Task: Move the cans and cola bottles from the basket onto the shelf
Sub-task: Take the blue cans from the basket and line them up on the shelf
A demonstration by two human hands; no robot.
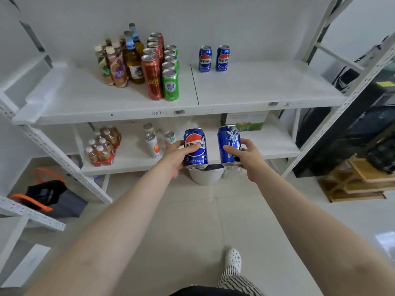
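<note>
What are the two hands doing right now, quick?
Left hand: closed around a blue cola can, held upright.
Right hand: closed around another blue can, also upright.

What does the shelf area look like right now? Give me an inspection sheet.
Surface: white upper shelf, right half mostly bare.
Job's things: two blue cans stand side by side at the back of the upper shelf; left can and right can are held upright in front of the lower shelf.
Clutter: bottles, red cans and green cans grouped on the upper shelf.
Grippers: left hand grips the left can; right hand grips the right can.
Cables: nothing seen.
Surroundings: basket on the floor at left.
</note>
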